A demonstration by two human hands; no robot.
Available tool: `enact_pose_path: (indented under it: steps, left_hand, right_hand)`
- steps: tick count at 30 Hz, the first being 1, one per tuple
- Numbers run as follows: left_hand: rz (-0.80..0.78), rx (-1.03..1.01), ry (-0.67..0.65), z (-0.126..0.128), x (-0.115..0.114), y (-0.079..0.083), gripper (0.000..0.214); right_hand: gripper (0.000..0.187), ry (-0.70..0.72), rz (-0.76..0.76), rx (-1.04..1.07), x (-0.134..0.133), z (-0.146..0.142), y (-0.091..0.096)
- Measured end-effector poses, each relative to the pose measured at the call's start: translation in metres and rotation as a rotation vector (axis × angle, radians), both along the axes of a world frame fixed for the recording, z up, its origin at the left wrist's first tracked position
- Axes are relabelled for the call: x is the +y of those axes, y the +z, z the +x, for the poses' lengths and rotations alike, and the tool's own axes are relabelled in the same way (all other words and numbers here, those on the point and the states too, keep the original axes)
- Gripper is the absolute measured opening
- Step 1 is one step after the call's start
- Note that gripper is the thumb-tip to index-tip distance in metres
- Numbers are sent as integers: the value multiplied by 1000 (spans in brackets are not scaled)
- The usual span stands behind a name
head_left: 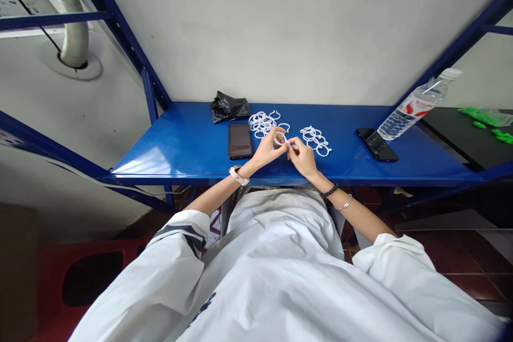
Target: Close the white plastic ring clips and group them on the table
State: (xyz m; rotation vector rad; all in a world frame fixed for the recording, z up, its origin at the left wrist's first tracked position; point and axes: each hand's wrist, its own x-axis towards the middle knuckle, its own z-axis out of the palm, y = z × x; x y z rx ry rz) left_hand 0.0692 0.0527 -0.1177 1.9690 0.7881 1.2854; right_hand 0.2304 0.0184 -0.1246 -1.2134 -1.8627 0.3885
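Observation:
Both hands meet over the middle of a blue metal shelf (180,144). My left hand (267,150) is closed around a white plastic ring (279,138), and my right hand (301,156) pinches the same ring from the right side. A pile of white rings (262,122) lies just behind my left hand. A smaller group of white rings (316,139) lies on the shelf to the right of my right hand.
A black phone (240,140) lies left of my hands and another phone (377,144) to the right. A crumpled black bag (229,107) sits at the back. A plastic water bottle (417,103) leans at the right. Green pieces (487,119) lie on a dark surface at far right.

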Motion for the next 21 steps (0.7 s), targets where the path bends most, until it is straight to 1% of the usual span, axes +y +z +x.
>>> enact_pose_path:
  steps: [4,11,21]
  left_hand:
    - [-22,-2,-9,0,1,-1,34]
    - [-25,-4,18,0,3,-3,35]
    - [-40,-29,-69,-1,3,-1,41]
  right_hand:
    - [36,14,5,11,0,0,0]
    - [39,13,7,-3,0,0,0]
    - [33,-1,-8,-2,0,0,-1]
